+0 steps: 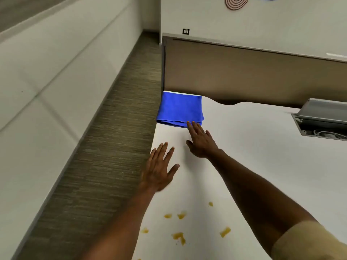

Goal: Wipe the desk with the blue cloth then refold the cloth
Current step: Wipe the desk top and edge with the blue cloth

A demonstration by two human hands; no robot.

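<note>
The right hand (201,143) is reaching forward with straight, spread fingers, its fingertips (189,123) just touching the near folded edge of the blue cloth (180,109); no grip is formed on it yet. The left hand (159,169) is hovering flat and open over the tabletop (262,156), near its left edge, holding nothing. The cloth is lying neatly folded at the tabletop's far left corner, against the brown divider panel (244,76). Yellow-brown spills (179,237) are sitting unwiped near the person, well apart from the cloth. By my reading the task is only beginning: picking up, wiping and refolding are all left.
</note>
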